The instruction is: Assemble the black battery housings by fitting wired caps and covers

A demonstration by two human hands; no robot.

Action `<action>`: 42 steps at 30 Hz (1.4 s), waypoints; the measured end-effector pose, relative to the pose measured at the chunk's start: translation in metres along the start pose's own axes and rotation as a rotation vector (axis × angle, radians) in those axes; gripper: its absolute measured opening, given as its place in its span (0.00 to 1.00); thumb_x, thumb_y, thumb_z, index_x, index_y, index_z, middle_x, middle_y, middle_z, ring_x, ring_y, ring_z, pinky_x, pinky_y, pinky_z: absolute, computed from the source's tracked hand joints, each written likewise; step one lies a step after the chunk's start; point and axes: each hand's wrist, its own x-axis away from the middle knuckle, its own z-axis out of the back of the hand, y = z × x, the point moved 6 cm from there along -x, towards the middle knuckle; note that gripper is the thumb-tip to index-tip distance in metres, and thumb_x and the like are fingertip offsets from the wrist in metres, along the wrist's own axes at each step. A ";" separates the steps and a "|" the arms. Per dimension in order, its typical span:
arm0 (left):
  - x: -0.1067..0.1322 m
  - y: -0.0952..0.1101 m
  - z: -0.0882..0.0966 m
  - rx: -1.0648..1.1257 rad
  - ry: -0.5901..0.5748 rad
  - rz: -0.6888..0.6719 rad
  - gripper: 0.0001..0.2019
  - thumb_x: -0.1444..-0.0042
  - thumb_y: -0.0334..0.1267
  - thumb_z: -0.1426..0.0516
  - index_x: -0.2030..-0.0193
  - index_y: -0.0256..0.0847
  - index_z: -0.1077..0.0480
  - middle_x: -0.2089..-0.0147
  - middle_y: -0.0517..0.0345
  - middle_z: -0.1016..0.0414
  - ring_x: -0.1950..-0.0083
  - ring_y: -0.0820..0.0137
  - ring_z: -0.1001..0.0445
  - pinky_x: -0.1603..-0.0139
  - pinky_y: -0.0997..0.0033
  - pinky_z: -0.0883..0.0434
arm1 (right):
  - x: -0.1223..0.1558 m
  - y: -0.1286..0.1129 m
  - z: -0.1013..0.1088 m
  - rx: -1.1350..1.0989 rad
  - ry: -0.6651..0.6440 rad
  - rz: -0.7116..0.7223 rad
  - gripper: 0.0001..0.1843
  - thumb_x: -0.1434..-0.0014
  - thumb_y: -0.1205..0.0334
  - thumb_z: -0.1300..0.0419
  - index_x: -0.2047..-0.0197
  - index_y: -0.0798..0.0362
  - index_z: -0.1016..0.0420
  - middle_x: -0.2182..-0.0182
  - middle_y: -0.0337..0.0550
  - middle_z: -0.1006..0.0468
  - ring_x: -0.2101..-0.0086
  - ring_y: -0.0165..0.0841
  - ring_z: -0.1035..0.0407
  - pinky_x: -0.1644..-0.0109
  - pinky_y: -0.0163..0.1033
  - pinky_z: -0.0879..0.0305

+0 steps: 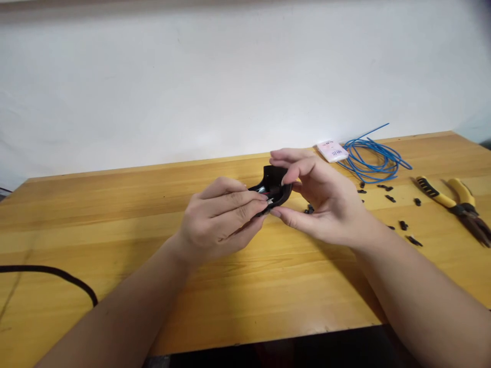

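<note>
Left hand (218, 220) and right hand (322, 204) grip a black plastic housing (274, 179) holding metal contacts (269, 201).

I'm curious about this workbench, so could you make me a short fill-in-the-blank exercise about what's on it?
1. The left hand and right hand grip a ____ plastic housing.
2. Beyond the right hand, a loose coil of ____ wire lies beside a small packet.
3. Off to the right lie pliers with mostly ____ handles.

Missing words: black; blue; yellow.
</note>
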 end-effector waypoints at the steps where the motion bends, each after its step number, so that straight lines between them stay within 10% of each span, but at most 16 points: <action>1: -0.001 0.001 0.000 0.001 0.000 -0.003 0.14 0.46 0.30 0.29 0.55 0.42 0.23 0.58 0.61 0.14 0.60 0.69 0.17 0.58 0.68 0.15 | 0.000 0.000 0.000 -0.001 -0.003 0.003 0.26 0.42 0.68 0.27 0.45 0.47 0.31 0.34 0.50 0.35 0.32 0.42 0.38 0.33 0.43 0.30; 5: -0.005 0.007 0.003 0.021 -0.028 0.005 0.13 0.46 0.31 0.28 0.55 0.41 0.22 0.59 0.60 0.13 0.59 0.68 0.17 0.60 0.67 0.15 | 0.000 -0.001 0.001 0.070 -0.077 0.009 0.37 0.42 0.66 0.28 0.33 0.48 0.36 0.37 0.51 0.31 0.42 0.37 0.27 0.40 0.37 0.24; 11: -0.010 0.010 0.006 -0.018 -0.116 -0.002 0.10 0.44 0.34 0.29 0.56 0.44 0.22 0.58 0.61 0.13 0.58 0.68 0.18 0.58 0.67 0.16 | -0.002 -0.013 0.005 0.221 -0.013 0.149 0.20 0.49 0.63 0.25 0.56 0.49 0.27 0.52 0.47 0.22 0.46 0.41 0.24 0.49 0.41 0.22; 22: -0.001 -0.008 0.004 -0.052 -0.131 -0.035 0.29 0.45 0.51 0.33 0.40 0.40 0.27 0.43 0.44 0.19 0.39 0.52 0.23 0.39 0.47 0.21 | 0.000 -0.033 0.002 0.388 0.060 0.338 0.22 0.52 0.61 0.23 0.60 0.50 0.31 0.50 0.53 0.24 0.49 0.41 0.25 0.50 0.43 0.23; 42: 0.006 -0.013 0.000 0.043 -0.197 0.075 0.22 0.40 0.43 0.35 0.39 0.49 0.27 0.43 0.45 0.21 0.52 0.60 0.18 0.51 0.58 0.17 | 0.002 -0.028 -0.001 0.451 0.064 0.337 0.23 0.50 0.59 0.24 0.58 0.47 0.32 0.49 0.52 0.26 0.45 0.46 0.27 0.46 0.49 0.22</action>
